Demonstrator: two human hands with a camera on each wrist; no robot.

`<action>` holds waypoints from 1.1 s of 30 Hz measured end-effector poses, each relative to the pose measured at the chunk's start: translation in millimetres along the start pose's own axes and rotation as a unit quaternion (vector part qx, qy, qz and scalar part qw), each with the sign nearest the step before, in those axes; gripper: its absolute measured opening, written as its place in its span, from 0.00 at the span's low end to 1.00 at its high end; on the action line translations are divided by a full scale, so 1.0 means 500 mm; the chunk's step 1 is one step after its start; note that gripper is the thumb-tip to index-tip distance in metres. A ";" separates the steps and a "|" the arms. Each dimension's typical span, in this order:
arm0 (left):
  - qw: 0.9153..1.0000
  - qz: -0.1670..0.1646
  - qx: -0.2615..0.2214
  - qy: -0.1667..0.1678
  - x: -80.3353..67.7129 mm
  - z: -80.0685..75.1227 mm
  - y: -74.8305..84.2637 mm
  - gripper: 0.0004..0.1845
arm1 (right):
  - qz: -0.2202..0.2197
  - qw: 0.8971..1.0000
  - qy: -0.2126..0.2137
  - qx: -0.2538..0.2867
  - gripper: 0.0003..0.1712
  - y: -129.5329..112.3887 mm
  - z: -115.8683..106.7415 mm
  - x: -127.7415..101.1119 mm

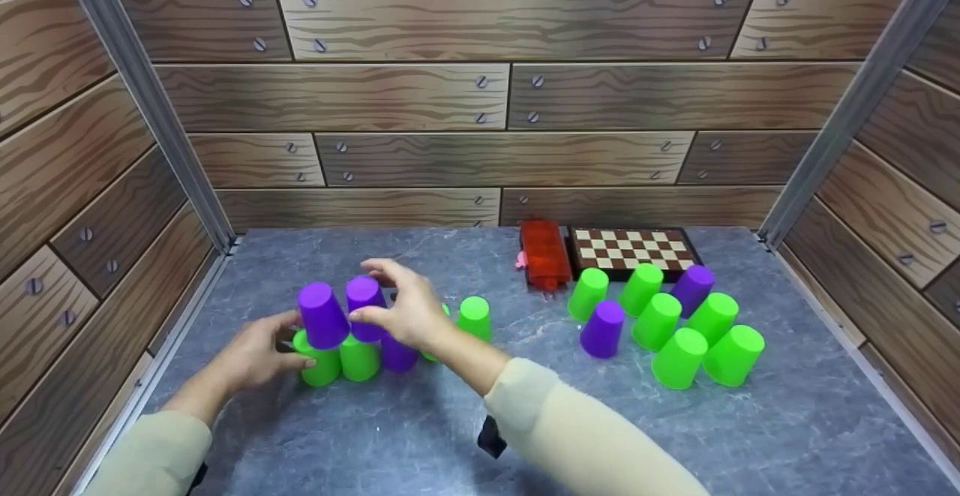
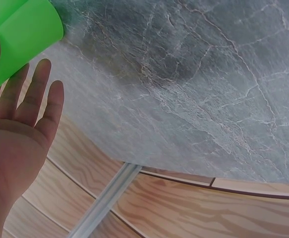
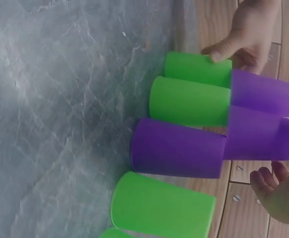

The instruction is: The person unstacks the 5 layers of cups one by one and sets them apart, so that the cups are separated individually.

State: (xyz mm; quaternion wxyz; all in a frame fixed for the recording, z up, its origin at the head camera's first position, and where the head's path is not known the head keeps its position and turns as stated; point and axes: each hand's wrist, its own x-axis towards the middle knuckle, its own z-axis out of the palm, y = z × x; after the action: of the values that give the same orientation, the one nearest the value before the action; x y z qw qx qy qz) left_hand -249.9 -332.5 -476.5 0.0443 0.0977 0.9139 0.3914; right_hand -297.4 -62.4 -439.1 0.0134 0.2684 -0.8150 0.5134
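At the left stands a row of upside-down cups, including a green end cup [image 1: 321, 368], another green cup [image 1: 360, 359] and a purple cup [image 1: 398, 355]. Two purple cups, the left one [image 1: 324, 316] and the right one [image 1: 365, 295], sit above this row. My left hand [image 1: 259, 351] is at the green end cup, thumb against its side; the left wrist view shows the other visible fingers fairly straight. My right hand [image 1: 411, 308] is around the right upper purple cup, with spread fingers apart from it; whether the thumb touches is unclear.
Further right in the row, a green cup [image 1: 474, 317] stands partly behind my right forearm. Separate green cups [image 1: 679, 359] and purple cups [image 1: 602, 329] stand at the right. Behind them lie a red translucent case [image 1: 545, 252] and a checkered board [image 1: 634, 248]. Wood-patterned walls enclose the grey table [image 1: 450, 436].
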 end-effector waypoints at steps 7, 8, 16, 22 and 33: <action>1.000 -0.006 -0.001 -0.002 0.001 0.002 0.003 0.33 | -0.005 0.999 0.007 0.040 0.31 0.002 -0.004 -0.007; 1.000 -0.006 0.000 -0.002 0.001 0.002 0.003 0.33 | -0.008 0.999 0.010 0.049 0.31 0.002 -0.009 -0.008; 1.000 -0.012 0.002 -0.003 -0.001 0.002 0.007 0.37 | -0.037 0.998 0.000 0.059 0.34 -0.003 -0.102 -0.032; 1.000 -0.012 0.007 -0.001 -0.001 0.000 0.005 0.35 | -0.025 0.999 0.000 0.035 0.33 0.002 -0.217 -0.062; 1.000 -0.016 0.011 -0.005 -0.003 -0.002 0.002 0.38 | -0.010 0.999 0.023 -0.031 0.34 0.065 -0.392 -0.154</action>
State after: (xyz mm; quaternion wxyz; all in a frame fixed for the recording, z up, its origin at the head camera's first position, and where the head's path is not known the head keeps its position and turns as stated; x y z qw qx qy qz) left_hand -248.6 -332.8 -475.0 0.0542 0.0855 0.9193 0.3804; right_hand -296.1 146.2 -396.1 0.0449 0.2640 -0.8273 0.4939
